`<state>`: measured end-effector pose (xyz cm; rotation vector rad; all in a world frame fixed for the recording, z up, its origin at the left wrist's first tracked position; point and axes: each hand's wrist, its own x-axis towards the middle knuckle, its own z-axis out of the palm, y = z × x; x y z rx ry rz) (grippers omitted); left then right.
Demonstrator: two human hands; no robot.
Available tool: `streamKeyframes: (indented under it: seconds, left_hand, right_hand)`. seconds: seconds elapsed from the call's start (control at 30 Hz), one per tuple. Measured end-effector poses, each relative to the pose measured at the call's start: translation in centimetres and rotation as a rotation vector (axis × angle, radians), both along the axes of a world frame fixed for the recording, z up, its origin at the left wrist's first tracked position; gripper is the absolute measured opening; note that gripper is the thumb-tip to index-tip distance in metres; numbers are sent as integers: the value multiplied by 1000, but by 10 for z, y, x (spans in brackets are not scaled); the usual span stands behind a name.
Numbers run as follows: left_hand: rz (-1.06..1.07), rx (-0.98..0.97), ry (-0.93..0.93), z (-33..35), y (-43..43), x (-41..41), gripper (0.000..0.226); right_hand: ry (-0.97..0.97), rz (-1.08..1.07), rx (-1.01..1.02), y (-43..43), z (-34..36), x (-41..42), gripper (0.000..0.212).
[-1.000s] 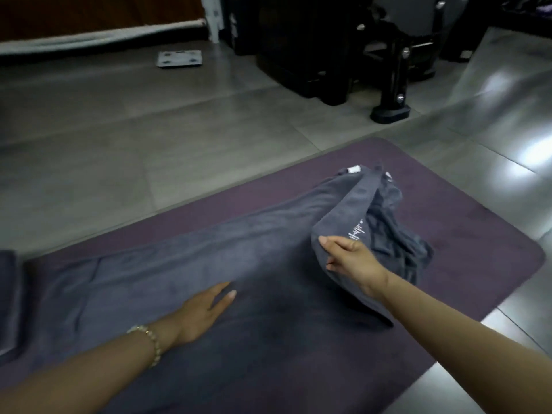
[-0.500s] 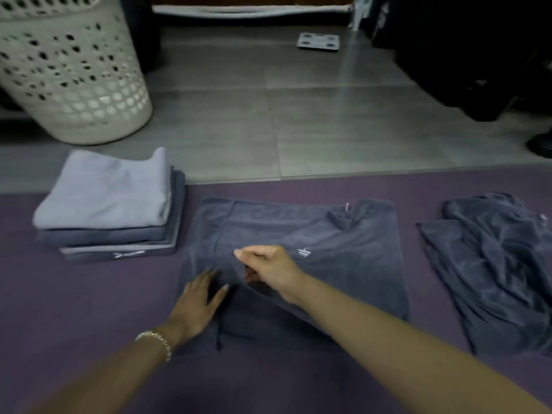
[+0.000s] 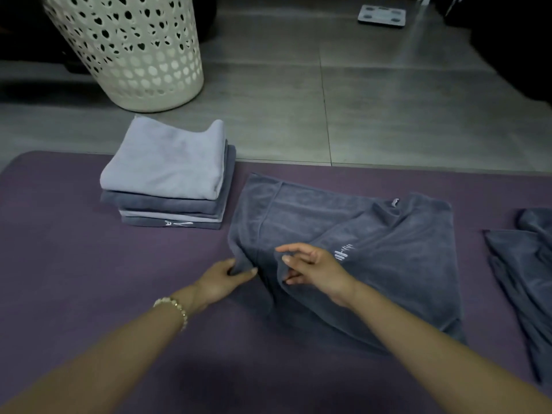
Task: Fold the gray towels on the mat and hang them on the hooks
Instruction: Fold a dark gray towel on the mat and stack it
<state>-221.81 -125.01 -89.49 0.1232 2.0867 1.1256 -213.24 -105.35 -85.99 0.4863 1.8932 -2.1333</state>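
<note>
A dark gray towel (image 3: 373,243), folded over once, lies in the middle of the purple mat (image 3: 74,279). My left hand (image 3: 222,277) pinches its near-left corner. My right hand (image 3: 313,268) holds the edge of the upper layer just right of that, with the fingers partly spread. A stack of folded gray towels (image 3: 170,174), a light one on top, sits at the mat's far left. Another loose dark gray towel (image 3: 525,279) lies crumpled at the right edge of the view. No hooks are in view.
A cream perforated laundry basket (image 3: 131,49) stands on the gray tiled floor behind the stack. A bathroom scale (image 3: 382,14) lies on the floor at the far right. Dark furniture fills the top right corner.
The right hand brought the towel's right end over to the left, folding it in half. The left hand went from lying flat on the towel to pinching its corner. The view swung left.
</note>
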Motion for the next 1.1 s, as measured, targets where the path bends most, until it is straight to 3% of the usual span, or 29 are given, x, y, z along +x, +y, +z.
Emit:
streamKeyframes:
  seconds: [0.13, 0.23, 0.43, 0.53, 0.6, 0.7, 0.87, 1.1]
  left_hand:
    - [42, 172, 176, 25, 29, -8, 24]
    - [47, 331, 103, 34, 47, -9, 19]
    - [284, 590, -148, 44, 89, -1, 24]
    - [244, 631, -97, 56, 115, 5, 24]
    - [161, 608, 5, 64, 132, 9, 36]
    - [8, 609, 100, 74, 150, 16, 41]
    - [-197, 537, 157, 78, 163, 33, 51]
    - [-299, 474, 244, 83, 168, 39, 50]
  right_hand:
    - [48, 81, 126, 17, 8, -3, 14]
    - [86, 123, 255, 34, 19, -1, 20]
    - [221, 168, 645, 76, 61, 5, 16]
    - [286, 184, 809, 89, 77, 14, 11]
    - [373, 214, 894, 96, 83, 19, 5]
    - [441, 209, 891, 108, 86, 23, 13]
    - [377, 41, 746, 120, 75, 29, 6]
    - [367, -147, 550, 125, 69, 30, 14]
